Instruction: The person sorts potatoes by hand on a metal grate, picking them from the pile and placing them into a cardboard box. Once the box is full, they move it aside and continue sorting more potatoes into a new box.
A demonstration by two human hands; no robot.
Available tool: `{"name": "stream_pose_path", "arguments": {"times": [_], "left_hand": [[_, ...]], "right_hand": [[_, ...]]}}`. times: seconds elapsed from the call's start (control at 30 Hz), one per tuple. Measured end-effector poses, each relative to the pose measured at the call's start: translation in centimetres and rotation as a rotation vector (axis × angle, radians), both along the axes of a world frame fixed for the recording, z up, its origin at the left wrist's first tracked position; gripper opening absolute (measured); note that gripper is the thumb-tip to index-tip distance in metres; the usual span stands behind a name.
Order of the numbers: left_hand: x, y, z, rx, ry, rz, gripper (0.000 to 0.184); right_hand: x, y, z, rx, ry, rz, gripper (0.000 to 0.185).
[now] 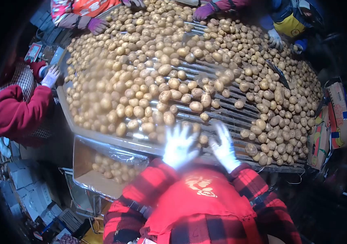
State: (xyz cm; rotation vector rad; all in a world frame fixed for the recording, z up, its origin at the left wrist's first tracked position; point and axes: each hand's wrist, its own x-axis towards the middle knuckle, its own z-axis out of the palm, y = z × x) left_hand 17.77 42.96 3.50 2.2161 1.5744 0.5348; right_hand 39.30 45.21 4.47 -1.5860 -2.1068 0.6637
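Observation:
My left hand [179, 147], in a white glove, is spread at the near edge of the slatted table [240, 120], with its fingertips beside a few potatoes. To its right my right hand [223, 147], also white-gloved, has its fingers apart over the slats and holds nothing. Between the two hands lie small potatoes [203, 139]. A large heap of potatoes [141, 81] covers much of the table, thinner over the middle slats. The left part of the heap looks blurred.
A cardboard box [85, 162] lined with plastic holds potatoes below the near left edge. Co-workers' gloved hands rest at the left edge [51, 76] and along the far edge [97, 26]. Printed cartons [339, 118] stand at the right.

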Motion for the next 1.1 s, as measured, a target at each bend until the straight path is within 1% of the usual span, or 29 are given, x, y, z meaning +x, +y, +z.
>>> {"name": "stream_pose_path", "arguments": {"times": [0.03, 0.1, 0.13, 0.17, 0.2, 0.27, 0.3, 0.33, 0.37, 0.4, 0.43, 0.5, 0.53, 0.57, 0.63, 0.7, 0.73, 0.77, 0.83, 0.87, 0.9, 0.93, 0.97, 1.03, 1.07, 1.1], "left_hand": [[-1.5, 0.6, 1.2, -0.089, 0.062, -0.036, 0.066], [-2.7, 1.0, 0.6, -0.004, -0.023, 0.027, 0.068], [-2.9, 1.1, 0.3, -0.051, 0.014, 0.005, 0.07], [-3.0, 1.6, -0.3, -0.049, 0.022, 0.015, 0.07], [-3.0, 2.4, -1.2, -0.039, 0.111, 0.096, 0.071], [-3.8, 4.4, -0.4, -0.048, 0.269, 0.251, 0.074], [-4.3, 5.1, -0.7, -0.061, 0.264, 0.316, 0.076], [-4.8, 5.5, -1.1, -0.032, 0.257, 0.324, 0.077], [-5.2, 5.8, -1.6, -0.004, 0.247, 0.329, 0.077], [-5.9, 6.2, -2.2, -0.017, 0.297, 0.301, 0.08], [-6.9, 6.7, -2.0, -0.046, 0.249, 0.296, 0.08], [-8.8, 8.1, -2.3, -0.11, 0.273, 0.295, 0.08], [-9.9, 9.4, -1.3, -0.009, 0.349, 0.337, 0.081], [-11.6, 10.4, -0.1, -0.003, 0.343, 0.34, 0.085], [-14.8, 12.9, -0.7, 0.041, 0.425, 0.378, 0.087], [-16.8, 15.4, -1.2, 0.11, 0.478, 0.407, 0.089], [-17.4, 17.2, -1.0, 0.163, 0.468, 0.469, 0.086], [-18.3, 18.6, -1.1, 0.162, 0.562, 0.525, 0.084], [-21.4, 21.2, -2.5, 0.144, 0.684, 0.596, 0.084], [-23.3, 22.2, -3.0, 0.148, 0.698, 0.621, 0.084], [-24.8, 22.7, -3.5, 0.142, 0.709, 0.644, 0.084], [-25.7, 23.2, -2.8, 0.113, 0.608, 0.675, 0.081], [-27.8, 23.7, -3.5, 0.024, 0.641, 0.756, 0.075], [-29.8, 24.9, -1.9, -0.121, 0.483, 0.986, 0.069], [-29.8, 24.8, -0.6, -0.093, 0.646, 0.962, 0.067], [-29.4, 24.7, 1.0, -0.064, 0.806, 0.937, 0.065]], "right_hand": [[1.5, 1.1, -0.2, 0.023, -0.087, -0.029, 0.075], [2.6, 3.1, -0.3, 0.013, -0.313, -0.079, 0.094], [3.0, 4.4, -2.1, 0.065, -0.372, 0.052, 0.11], [2.8, 5.2, -3.9, 0.039, -0.463, 0.162, 0.115], [1.3, 5.9, -4.4, 0.0, -0.54, 0.152, 0.116], [-2.9, 7.0, -4.5, -0.106, -0.677, 0.092, 0.12], [-4.1, 7.5, -5.6, -0.042, -0.525, 0.09, 0.121], [-4.8, 8.3, -6.5, 0.013, -0.444, 0.126, 0.122], [-6.3, 9.2, -6.1, 0.064, -0.365, 0.161, 0.122], [-7.9, 10.3, -6.0, -0.041, -0.32, 0.099, 0.122], [-9.4, 11.8, -5.8, 0.011, -0.211, 0.087, 0.12], [-13.0, 14.3, -6.6, -0.011, -0.236, 0.007, 0.118], [-14.3, 15.7, -6.5, 0.092, -0.3, 0.077, 0.109], [-15.7, 17.5, -8.9, 0.24, -0.341, 0.111, 0.1], [-18.8, 19.1, -9.0, 0.275, -0.263, 0.073, 0.093], [-21.6, 21.6, -9.1, 0.23, -0.195, 0.129, 0.09], [-23.5, 22.5, -9.0, 0.239, -0.274, 0.109, 0.087], [-25.7, 23.2, -8.0, 0.147, -0.471, 0.089, 0.083], [-28.3, 24.9, -8.2, 0.435, -0.486, 0.045, 0.077], [-29.6, 25.8, -7.8, 0.374, -0.512, 0.099, 0.076], [-30.6, 26.5, -6.1, 0.304, -0.542, 0.159, 0.074], [-31.7, 27.8, -5.5, 0.231, -0.363, 0.209, 0.071], [-32.4, 28.9, -4.7, 0.214, -0.279, 0.246, 0.069], [-31.7, 31.2, -3.0, 0.179, -0.179, 0.404, 0.073], [-30.1, 32.3, -2.4, 0.124, -0.017, 0.489, 0.076], [-28.4, 32.9, -3.0, 0.209, 0.228, 0.479, 0.071]]}}
